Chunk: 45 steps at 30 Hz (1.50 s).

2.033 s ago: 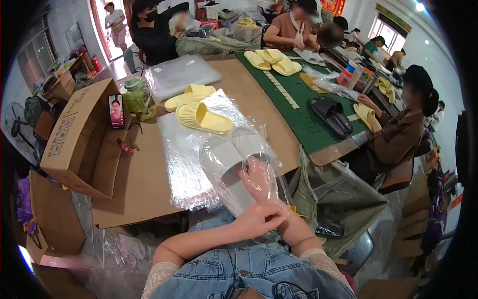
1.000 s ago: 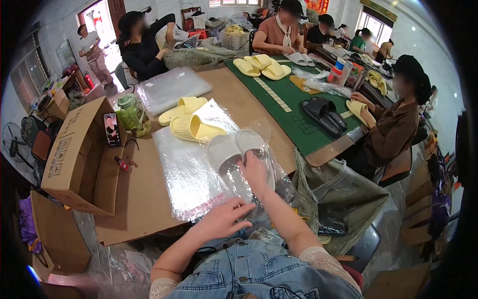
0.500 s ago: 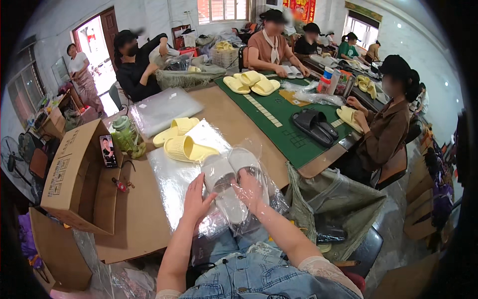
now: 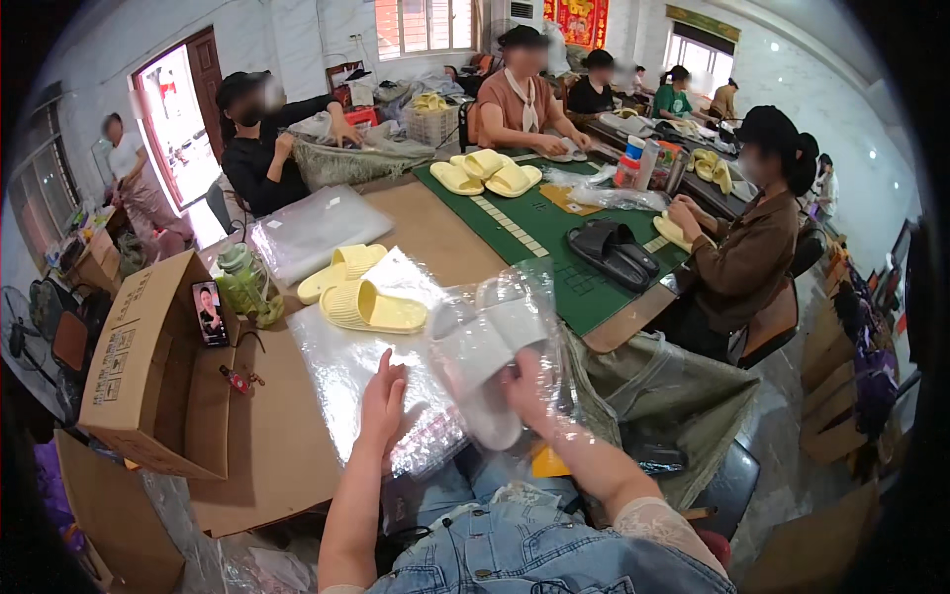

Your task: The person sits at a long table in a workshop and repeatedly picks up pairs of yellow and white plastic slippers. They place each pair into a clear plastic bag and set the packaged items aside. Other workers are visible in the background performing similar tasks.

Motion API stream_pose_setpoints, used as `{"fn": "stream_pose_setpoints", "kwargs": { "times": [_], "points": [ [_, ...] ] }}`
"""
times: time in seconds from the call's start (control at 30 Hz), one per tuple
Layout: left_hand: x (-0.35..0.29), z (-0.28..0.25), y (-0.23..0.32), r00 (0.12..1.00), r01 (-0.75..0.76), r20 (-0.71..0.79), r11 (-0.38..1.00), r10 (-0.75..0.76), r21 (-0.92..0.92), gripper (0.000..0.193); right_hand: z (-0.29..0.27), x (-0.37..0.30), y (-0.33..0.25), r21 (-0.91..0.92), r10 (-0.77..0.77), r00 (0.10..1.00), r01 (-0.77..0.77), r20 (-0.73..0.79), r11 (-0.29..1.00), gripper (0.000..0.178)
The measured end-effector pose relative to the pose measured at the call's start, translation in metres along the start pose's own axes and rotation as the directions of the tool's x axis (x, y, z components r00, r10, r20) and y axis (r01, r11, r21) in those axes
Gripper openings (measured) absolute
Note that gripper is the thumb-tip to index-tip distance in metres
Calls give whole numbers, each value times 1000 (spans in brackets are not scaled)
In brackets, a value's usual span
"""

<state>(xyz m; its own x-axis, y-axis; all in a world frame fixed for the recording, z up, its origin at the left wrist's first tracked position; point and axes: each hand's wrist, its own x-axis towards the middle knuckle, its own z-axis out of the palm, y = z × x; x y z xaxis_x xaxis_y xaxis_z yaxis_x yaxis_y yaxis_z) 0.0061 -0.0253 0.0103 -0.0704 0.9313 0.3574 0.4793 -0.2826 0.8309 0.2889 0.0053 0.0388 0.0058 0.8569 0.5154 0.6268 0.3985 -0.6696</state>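
Note:
A pair of pale grey slippers (image 4: 477, 354) is tilted above the near table edge, with a clear plastic bag (image 4: 562, 381) around it. My right hand (image 4: 532, 392) reaches into the bag and is closed on the slippers at their right side; its fingertips are partly hidden. To the left, my left hand (image 4: 380, 401) holds nothing, its index finger stretched forward. Beneath that hand lies a shiny stack of clear plastic bags (image 4: 332, 361). Two yellow slippers (image 4: 381, 312) rest at the stack's far end.
An opened cardboard box (image 4: 139, 346) stands at left, a phone (image 4: 209, 315) leaning at its edge beside a green jug (image 4: 242, 277). More clear bags (image 4: 322, 230) lie farther back. A green mat (image 4: 524, 226) carries yellow and black slippers. Co-workers sit around. A woven sack (image 4: 683, 391) is at right.
My left hand has come away from the grey slippers and moved slightly left. My right hand has shifted the bagged slippers to the right and tilted them.

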Motion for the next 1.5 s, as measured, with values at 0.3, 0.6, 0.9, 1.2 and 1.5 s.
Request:
{"fn": "stream_pose_setpoints", "kwargs": {
  "times": [0.3, 0.6, 0.9, 1.2, 1.5],
  "points": [
    [0, 3, 18, 1000, -14, -15, 995, 15, 103, 57, -206, 35, 86, -224, -188, 964, 145, -186, 964, 35],
    [-3, 9, 5, 997, -71, -20, 982, 75, 173, 50, -370, -42, 63, -660, 170, 979, -204, -116, 723, 21],
    [2, 8, 14, 1000, -26, 13, 982, 24, 189, 55, -342, -119, 103, -683, 534, 833, -306, 145, 663, 28],
    [2, 7, 6, 997, -76, 30, 968, 71, 240, 52, -279, -121, 217, -640, 553, 449, 59, 702, 766, 33],
    [5, 8, 16, 997, -61, 51, 962, 49, 267, 57, -227, 45, 175, -536, 73, 973, 57, 219, 842, 18]
  ]
}}
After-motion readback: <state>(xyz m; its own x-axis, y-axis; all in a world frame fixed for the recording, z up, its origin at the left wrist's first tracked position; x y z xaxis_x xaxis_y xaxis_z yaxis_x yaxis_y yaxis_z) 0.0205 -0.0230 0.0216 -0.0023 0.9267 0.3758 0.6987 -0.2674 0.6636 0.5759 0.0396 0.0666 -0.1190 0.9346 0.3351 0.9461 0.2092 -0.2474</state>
